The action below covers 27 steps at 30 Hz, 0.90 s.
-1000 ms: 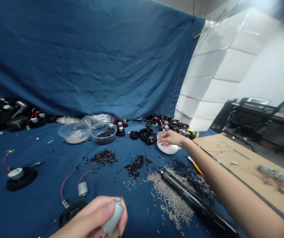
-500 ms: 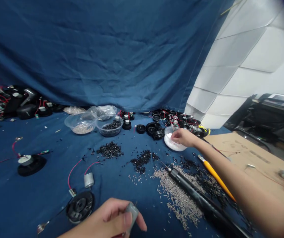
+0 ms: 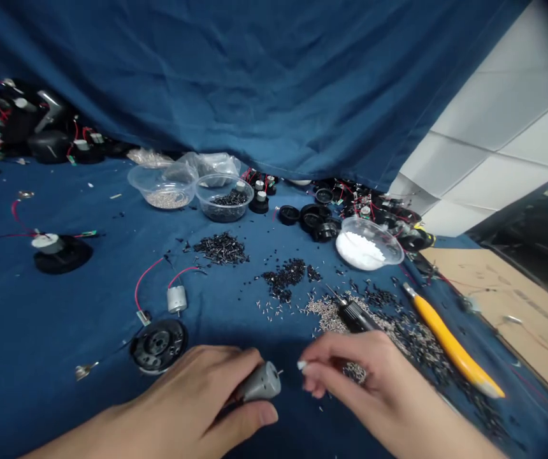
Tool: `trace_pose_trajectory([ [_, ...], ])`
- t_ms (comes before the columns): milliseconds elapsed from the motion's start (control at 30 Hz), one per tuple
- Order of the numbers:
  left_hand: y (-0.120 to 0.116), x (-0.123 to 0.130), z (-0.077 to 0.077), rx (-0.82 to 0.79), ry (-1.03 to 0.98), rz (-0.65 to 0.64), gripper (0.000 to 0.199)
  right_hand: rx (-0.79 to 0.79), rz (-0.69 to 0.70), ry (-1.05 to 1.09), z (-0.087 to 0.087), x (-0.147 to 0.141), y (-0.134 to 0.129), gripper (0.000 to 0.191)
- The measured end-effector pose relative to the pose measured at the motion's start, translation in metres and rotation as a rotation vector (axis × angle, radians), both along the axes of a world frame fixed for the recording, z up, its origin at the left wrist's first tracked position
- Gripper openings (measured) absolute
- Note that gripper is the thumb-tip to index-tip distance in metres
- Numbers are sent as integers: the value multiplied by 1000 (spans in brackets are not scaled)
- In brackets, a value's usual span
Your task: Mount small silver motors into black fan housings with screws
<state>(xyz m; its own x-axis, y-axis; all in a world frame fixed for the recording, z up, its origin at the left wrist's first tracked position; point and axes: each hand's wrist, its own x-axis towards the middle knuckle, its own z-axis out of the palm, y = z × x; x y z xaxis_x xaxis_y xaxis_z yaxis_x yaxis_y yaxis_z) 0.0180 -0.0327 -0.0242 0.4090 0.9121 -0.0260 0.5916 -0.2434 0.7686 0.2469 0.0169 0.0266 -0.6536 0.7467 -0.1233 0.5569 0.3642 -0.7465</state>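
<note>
Wrapped in my left hand (image 3: pixel 216 395) is a small silver electric motor (image 3: pixel 260 384), its thin shaft pointing right. My right hand (image 3: pixel 364 376) pinches a tiny white piece (image 3: pixel 301 365) between thumb and fingertips, a short gap away from the shaft. The exact form of the white piece is too small to make out. Just left of my left hand lies a round black housing (image 3: pixel 158 345), and above it a second motor (image 3: pixel 177 299) with a red wire. Behind my right hand rests a black electric screwdriver (image 3: pixel 356 315), partly covered by the hand.
A clear bowl of small white pieces (image 3: pixel 360 248) stands at right. Two clear bowls hold silver screws (image 3: pixel 167 200) and black screws (image 3: pixel 230 197). Loose piles of black screws (image 3: pixel 221 248) and silver screws (image 3: pixel 324 311) lie mid-table. A yellow-handled tool (image 3: pixel 450 338) lies right, beside cardboard (image 3: pixel 508 287).
My right hand has come back from the bowl of white pieces to beside the motor, now pinching a white piece. The left hand has turned the motor so its shaft faces right. The view has shifted.
</note>
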Motion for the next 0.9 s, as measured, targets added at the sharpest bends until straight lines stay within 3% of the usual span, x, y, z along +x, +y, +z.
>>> trace_pose_trajectory([
  [133,-3,1,-1,246,155,-95,41,13,57,-65,-8,-1,-3,18],
  [300,-5,3,-4,343,239,-123,38,-22,117,-143,-6,-3,-4,20],
  [467,-3,4,-6,333,202,-147,36,-3,120,-157,-9,-1,-10,21],
  [667,-4,3,-3,235,202,-141,33,125,110,-186,-16,4,-19,26],
  [900,-7,1,3,167,269,-205,37,130,164,-208,-13,-2,-14,23],
])
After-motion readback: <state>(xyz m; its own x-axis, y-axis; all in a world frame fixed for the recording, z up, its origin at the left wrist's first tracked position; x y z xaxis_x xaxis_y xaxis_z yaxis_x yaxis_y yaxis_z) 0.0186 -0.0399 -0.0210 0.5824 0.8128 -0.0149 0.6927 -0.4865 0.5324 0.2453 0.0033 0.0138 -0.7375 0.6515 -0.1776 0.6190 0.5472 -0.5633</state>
